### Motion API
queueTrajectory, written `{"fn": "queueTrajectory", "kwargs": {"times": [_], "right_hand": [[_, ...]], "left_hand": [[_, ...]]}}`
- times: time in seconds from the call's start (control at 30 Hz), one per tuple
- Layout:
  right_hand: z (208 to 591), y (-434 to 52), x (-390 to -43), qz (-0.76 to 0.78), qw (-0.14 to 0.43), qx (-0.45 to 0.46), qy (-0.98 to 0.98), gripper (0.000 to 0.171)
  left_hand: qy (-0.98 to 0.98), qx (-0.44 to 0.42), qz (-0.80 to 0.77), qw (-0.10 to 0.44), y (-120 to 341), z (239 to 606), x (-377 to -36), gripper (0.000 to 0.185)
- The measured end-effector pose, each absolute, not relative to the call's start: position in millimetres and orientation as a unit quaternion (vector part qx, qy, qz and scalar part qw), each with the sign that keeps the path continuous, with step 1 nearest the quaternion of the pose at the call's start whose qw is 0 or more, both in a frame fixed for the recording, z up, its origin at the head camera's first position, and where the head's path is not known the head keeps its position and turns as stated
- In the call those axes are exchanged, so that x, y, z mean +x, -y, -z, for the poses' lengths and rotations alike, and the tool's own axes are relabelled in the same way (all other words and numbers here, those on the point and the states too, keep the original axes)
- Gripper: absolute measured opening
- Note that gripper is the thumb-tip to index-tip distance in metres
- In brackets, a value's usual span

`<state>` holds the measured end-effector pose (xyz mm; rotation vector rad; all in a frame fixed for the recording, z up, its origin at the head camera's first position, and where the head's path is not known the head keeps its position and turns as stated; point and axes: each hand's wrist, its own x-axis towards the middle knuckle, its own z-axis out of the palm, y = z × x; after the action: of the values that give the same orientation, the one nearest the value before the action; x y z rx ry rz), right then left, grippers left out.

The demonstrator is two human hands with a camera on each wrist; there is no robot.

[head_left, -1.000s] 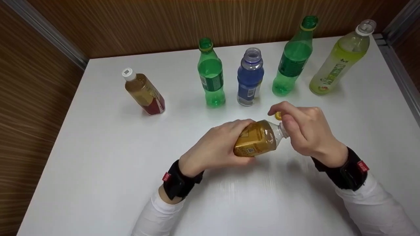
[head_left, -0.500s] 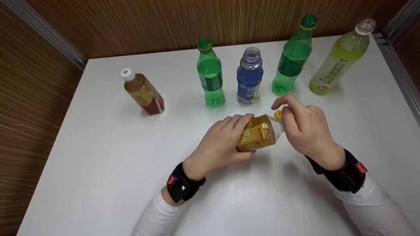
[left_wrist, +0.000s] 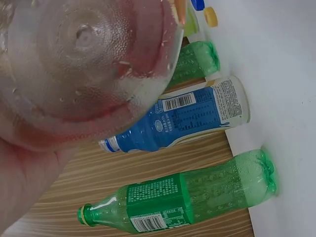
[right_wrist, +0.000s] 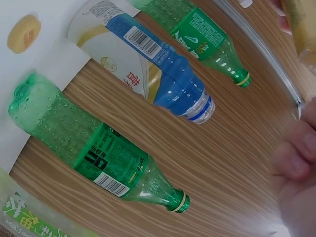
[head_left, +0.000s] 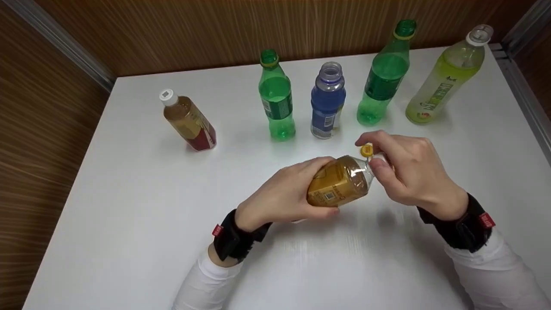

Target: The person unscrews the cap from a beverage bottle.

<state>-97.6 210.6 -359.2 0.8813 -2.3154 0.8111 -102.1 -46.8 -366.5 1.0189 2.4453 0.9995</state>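
An amber tea bottle (head_left: pixel 338 183) is held tilted above the white table (head_left: pixel 129 193), neck pointing right. My left hand (head_left: pixel 288 193) grips its body; its clear base (left_wrist: pixel 84 64) fills the left wrist view against my palm (left_wrist: pixel 24 182). My right hand (head_left: pixel 389 165) curls its fingers and thumb round the bottle's neck, hiding the mouth. The right fingers (right_wrist: pixel 296 163) and a strip of the bottle (right_wrist: pixel 303 19) show in the right wrist view. A loose yellow cap (head_left: pixel 366 150) lies on the table just behind the right hand.
Behind stand a green bottle (head_left: pixel 276 101), an uncapped blue bottle (head_left: pixel 327 103), a taller green bottle (head_left: pixel 384 77) and a yellow-green bottle (head_left: pixel 443 82). A white-capped tea bottle (head_left: pixel 189 122) stands at the left. A blue cap (left_wrist: pixel 197 4) lies by the yellow cap (left_wrist: pixel 211 16). Wooden walls enclose the table.
Both hands and the amber bottle have shifted slightly back toward me, and the right hand has turned at the neck. The yellow cap on the table has not moved.
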Motion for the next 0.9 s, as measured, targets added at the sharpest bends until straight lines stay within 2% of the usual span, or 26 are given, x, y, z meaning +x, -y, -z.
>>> {"fn": "queueTrajectory", "kwargs": {"times": [0.07,0.13,0.2,0.3,0.4,0.57,0.8,0.9], "right_hand": [[358.2,-211.8,-97.5,-0.315,0.226,0.293,0.874,0.069],[357.2,-211.9,-97.1,-0.340,0.186,0.256,0.886,0.079],[355.6,-210.8,-96.7,-0.363,0.152,0.223,0.892,0.071],[352.4,-207.6,-95.2,-0.370,0.120,0.194,0.900,0.042],[350.2,-205.3,-94.1,-0.362,0.120,0.198,0.903,0.021],[351.0,-207.2,-93.7,-0.349,0.159,0.234,0.894,0.019],[355.9,-211.8,-96.8,-0.319,0.210,0.293,0.877,0.025],[357.4,-211.1,-97.7,-0.324,0.219,0.282,0.876,0.050]], "left_hand": [[-0.863,0.357,-0.335,0.124,45.5,368.1,-101.3,0.083],[-0.877,0.362,-0.307,0.079,43.6,370.1,-100.0,0.083],[-0.890,0.365,-0.271,0.032,41.4,371.9,-98.5,0.083],[-0.901,0.366,-0.232,-0.010,39.6,373.6,-97.5,0.083],[-0.900,0.362,-0.243,-0.001,40.5,373.6,-98.7,0.084],[-0.886,0.354,-0.294,0.047,43.2,372.7,-102.9,0.084],[-0.869,0.357,-0.333,0.083,44.8,372.7,-106.3,0.085],[-0.872,0.354,-0.329,0.074,43.9,372.3,-105.5,0.084]]}}
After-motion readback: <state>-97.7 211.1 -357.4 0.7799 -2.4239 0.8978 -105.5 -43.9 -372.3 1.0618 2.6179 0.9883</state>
